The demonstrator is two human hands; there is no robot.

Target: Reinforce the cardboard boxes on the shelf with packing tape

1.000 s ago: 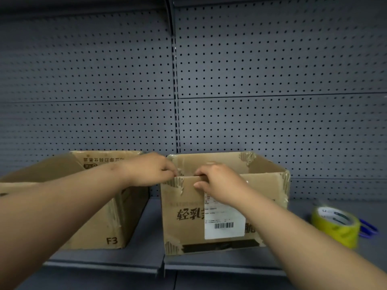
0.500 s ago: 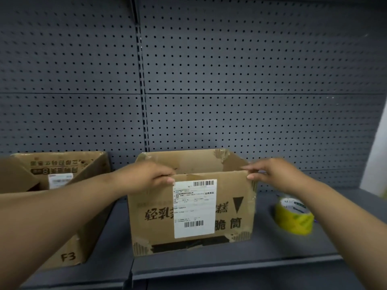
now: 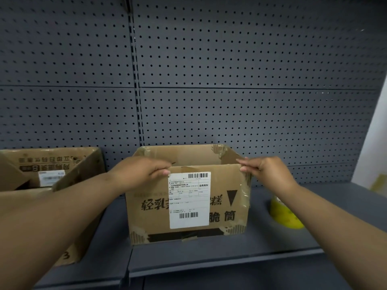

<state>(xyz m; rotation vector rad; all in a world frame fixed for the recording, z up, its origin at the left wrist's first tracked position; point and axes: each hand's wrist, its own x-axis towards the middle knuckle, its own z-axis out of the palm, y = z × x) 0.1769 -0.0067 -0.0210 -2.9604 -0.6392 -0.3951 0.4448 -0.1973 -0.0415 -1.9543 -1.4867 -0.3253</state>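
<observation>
Tape roll (image 3: pixel 282 215): yellow, blurred, upper right part hidden behind the right forearm; its free end cannot be made out. Second box (image 3: pixel 60 162): cut off by the frame's left edge, with its front wall largely covered by the left forearm; its print appears upside down and its small label is unreadable. Inside of the box (image 3: pixel 150 216) is not visible from this angle. The label (image 3: pixel 189 201) covers the middle of the box's printed characters. Fingertips of the left hand (image 3: pixel 142 172) are hidden behind the box's front rim. Surface: dark grey metal shelf (image 3: pixel 209 256) with a seam between two sections running under the box's left end. Behind it is a grey pegboard (image 3: pixel 230 91) with a slotted upright left of centre. A strip of pale wall (image 3: pixel 377 143) shows at far right. The box stands upright on the shelf, open-topped, at centre frame, its back against or very near the pegboard. Left hand grips the front rim near the left corner, fingers curled over the edge. Right hand (image 3: pixel 266 172) pinches the front right top corner between thumb and fingers. Wrinkled old tape (image 3: pixel 245 193) runs down that corner edge. Second box sits just beside the box on its left, apart from it; tape roll lies on the shelf to the right, near but not touching.
</observation>
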